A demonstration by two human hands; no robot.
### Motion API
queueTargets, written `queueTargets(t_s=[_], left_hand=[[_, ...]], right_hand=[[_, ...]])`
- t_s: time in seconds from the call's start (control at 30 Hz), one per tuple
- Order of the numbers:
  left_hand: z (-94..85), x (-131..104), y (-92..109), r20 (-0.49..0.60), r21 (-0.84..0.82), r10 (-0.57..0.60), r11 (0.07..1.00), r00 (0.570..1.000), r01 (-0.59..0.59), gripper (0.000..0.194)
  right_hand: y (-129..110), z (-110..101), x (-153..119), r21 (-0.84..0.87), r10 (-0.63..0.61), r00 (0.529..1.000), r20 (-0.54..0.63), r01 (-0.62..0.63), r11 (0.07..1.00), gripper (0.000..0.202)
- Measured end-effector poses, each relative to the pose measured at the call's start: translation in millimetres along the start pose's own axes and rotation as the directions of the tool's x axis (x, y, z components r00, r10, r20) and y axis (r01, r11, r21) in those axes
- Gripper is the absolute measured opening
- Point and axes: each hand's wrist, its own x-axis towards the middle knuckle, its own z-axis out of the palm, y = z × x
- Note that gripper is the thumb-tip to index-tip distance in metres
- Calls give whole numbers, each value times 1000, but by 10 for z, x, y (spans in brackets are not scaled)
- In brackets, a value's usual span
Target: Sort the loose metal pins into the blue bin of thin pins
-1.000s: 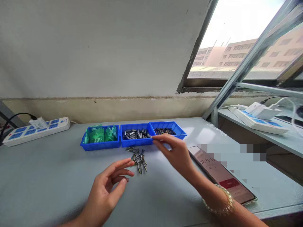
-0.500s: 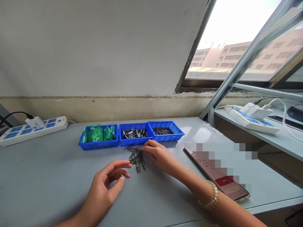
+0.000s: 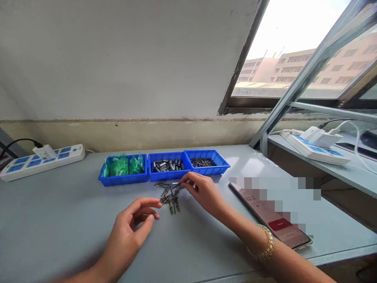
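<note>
Right hand [image 3: 203,191] lifted — fingers pinching slim metal pin [image 3: 176,183] off pile [image 3: 171,196].

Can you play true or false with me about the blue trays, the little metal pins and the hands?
1. Three blue plastic trays stand side by side on the grey table. True.
2. The left tray holds red balls. False: it holds clear green plastic pieces.
3. The right hand pinches one pin at the loose pile of small metal pins. True.
4. The left hand rests inside a tray. False: it hovers by the pile, on the table side.
5. A phone with a lit screen lies right of the hands. True.
</note>
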Motion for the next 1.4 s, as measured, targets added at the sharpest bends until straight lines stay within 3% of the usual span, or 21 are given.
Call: queueTargets(t_s=[0.1,0.23,0.33,0.53,0.63,0.8,0.97,1.03,1.17,1.23,1.33,1.4], left_hand=[[19,18,12,-31,-12,-34,999,999,34,22],[59,39,30,-22,-52,-106,993,994,104,17],[92,27,33,18,-47,-139,989,990,139,13],[156,-38,2,308,-62,-117,988,944,142,12],[142,-24,-12,260,-58,-109,990,960,128,9],[71,14,32,2,-46,-64,997,998,64,15],[59,-31,86,85,-31,47,999,995,-45,19],[57,-44,74,100,-28,70,997,992,-68,22],[35,-39,26,64,-2,62,998,996,-62,24],[25,-32,19,57,3,53,999,997,-53,24],[24,-31,35,63,16,35,999,997,-36,23],[28,-33,50,60,25,29,999,998,-30,22]], right_hand=[[-168,-24,-63,126,-92,995,-46,97,987,11],[-394,-4,-174,241,-295,951,-98,310,920,14],[-503,21,-231,364,-335,935,-116,354,862,12],[-622,8,-275,518,-399,917,-7,344,783,15],[-578,-34,-249,508,-399,917,3,343,791,13],[-386,-24,-198,355,-262,963,-54,264,897,13],[-386,85,-232,370,-144,979,145,82,925,13],[-399,67,-217,417,-135,977,163,55,907,12],[-245,-124,-77,337,-86,994,-75,106,935,12],[-91,-248,9,211,-5,974,-227,54,976,15],[97,-379,87,12,74,906,-417,-76,997,23],[142,-391,88,-76,40,906,-422,-79,994,19]])
